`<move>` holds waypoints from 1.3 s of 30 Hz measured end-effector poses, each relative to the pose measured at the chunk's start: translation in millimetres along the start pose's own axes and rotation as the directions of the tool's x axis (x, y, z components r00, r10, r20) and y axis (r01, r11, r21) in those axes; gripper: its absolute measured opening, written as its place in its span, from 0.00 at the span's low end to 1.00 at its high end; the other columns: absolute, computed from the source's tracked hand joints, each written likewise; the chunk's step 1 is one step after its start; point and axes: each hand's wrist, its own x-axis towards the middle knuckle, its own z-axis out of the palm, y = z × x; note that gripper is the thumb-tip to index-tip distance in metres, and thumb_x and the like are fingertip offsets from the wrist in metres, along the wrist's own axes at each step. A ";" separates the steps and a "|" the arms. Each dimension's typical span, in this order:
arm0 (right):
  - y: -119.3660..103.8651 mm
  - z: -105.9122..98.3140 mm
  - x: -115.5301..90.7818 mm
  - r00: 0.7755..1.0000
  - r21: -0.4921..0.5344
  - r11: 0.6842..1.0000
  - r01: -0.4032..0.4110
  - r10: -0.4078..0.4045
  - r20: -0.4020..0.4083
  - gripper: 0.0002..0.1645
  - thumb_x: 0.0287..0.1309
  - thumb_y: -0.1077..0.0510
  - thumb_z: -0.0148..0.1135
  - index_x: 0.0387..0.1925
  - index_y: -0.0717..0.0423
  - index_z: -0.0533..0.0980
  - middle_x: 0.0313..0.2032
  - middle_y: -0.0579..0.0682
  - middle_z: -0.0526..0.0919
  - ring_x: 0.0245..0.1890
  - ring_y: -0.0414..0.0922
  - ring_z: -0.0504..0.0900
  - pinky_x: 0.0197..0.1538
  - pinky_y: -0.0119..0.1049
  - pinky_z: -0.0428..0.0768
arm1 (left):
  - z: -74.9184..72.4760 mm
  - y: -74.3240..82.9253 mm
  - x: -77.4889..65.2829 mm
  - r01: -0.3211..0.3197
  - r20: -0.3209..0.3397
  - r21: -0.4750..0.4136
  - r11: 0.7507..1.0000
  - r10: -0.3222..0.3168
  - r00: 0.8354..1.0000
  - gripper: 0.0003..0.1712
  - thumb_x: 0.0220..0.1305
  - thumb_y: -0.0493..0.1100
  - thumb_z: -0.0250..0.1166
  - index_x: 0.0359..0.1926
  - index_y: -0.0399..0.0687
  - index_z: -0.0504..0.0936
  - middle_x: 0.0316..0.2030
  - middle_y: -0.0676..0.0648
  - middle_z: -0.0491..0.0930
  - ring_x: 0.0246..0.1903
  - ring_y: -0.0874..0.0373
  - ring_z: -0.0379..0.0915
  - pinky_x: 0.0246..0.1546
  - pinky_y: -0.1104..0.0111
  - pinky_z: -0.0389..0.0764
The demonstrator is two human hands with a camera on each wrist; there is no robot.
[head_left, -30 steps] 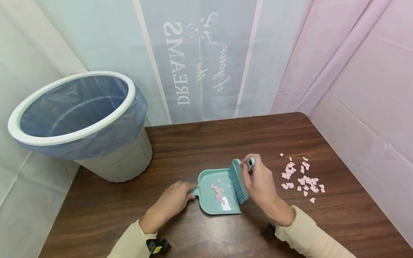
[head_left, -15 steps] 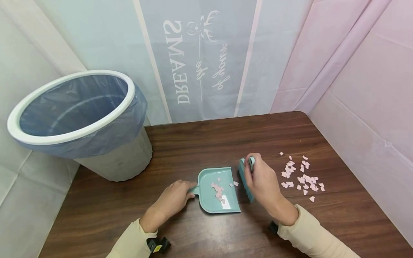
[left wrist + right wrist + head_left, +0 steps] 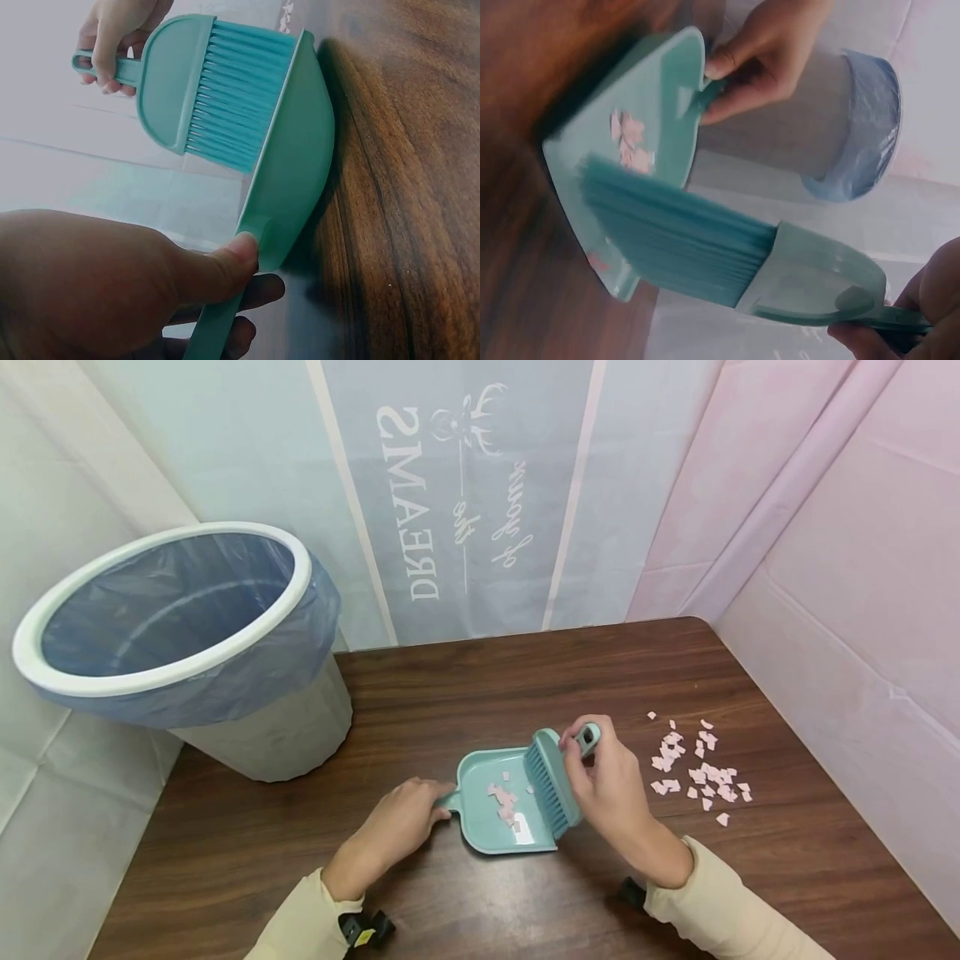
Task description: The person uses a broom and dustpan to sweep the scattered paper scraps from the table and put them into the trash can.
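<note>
A: Where do we put the dustpan point(image 3: 478, 825)?
B: On the desk point(image 3: 450, 693), handle toward the left, open edge to the right. We tag it teal. Pale pink bits point(image 3: 504, 802) lie inside, mostly clustered, one off by the bristles.
A: Brush point(image 3: 558, 785)?
B: Tilted at the open edge, bristles over the pan. Right wrist view's blurry; we can't tell how firmly they touch.
A: Hands?
B: Well apart, both busy. Left hand point(image 3: 405, 818) pinches the dustpan handle, thumb on top, fingers below. Right hand point(image 3: 613, 785) grips the brush handle.
A: Farther out, what do we log?
B: Loose scraps point(image 3: 714, 781), also pink, scattered on the desk to the right, past the right hand. Far left, a bin point(image 3: 288, 747) with white rim and bluish liner point(image 3: 292, 664).
A: Behind?
B: Pale cloth point(image 3: 483, 614), white lettering, we read "DREAMS" sideways. Cream sleeves point(image 3: 738, 906) on both arms.
</note>
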 end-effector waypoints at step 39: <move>11.5 -8.7 -2.8 0.999 0.046 0.998 -0.040 0.040 -0.004 0.09 0.55 0.73 0.55 0.38 0.63 0.69 0.31 0.46 0.80 0.27 0.37 0.78 0.25 0.21 0.73 | 0.3 -6.3 -4.3 0.022 -0.021 -0.020 1.000 -0.023 1.000 0.20 0.59 0.42 0.65 0.53 0.46 0.80 0.49 0.49 0.80 0.47 0.55 0.75 0.47 0.59 0.77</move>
